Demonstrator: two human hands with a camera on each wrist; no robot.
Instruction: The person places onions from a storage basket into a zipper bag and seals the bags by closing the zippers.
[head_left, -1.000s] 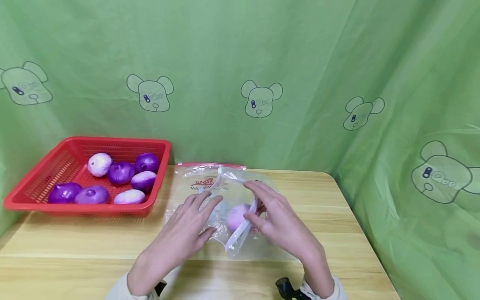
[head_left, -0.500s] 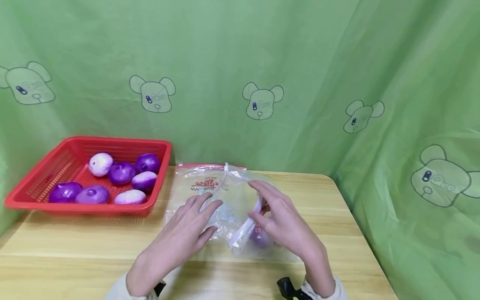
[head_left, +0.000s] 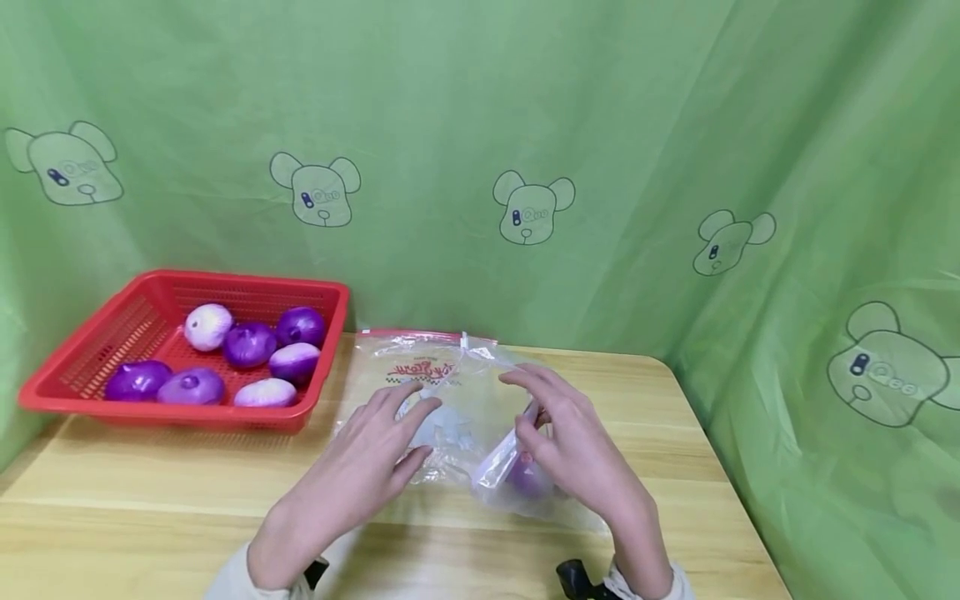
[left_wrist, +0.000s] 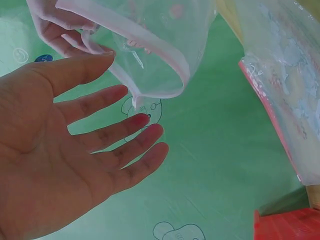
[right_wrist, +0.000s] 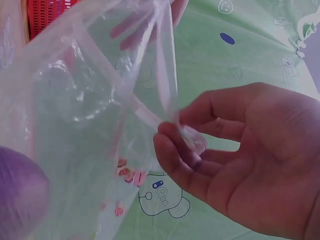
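Red basket (head_left: 161,412), clear bag (head_left: 495,467), one onion (head_left: 528,477) bagged: seemingly an early stage.
The basket sits near ten o'clock from the clear bag; a red-edged bag (head_left: 405,369) lies flat toward eleven, and the clear bag's mouth gapes, not yet sealed. The right hand (head_left: 573,437), at three o'clock, pinches its edge; the left hand (head_left: 367,450), at nine, has fingers loosely spread, gripping nothing. One onion shows inside the clear bag toward five o'clock, apparently done; seven onions (head_left: 250,344) lie in the basket, perhaps left to bag.
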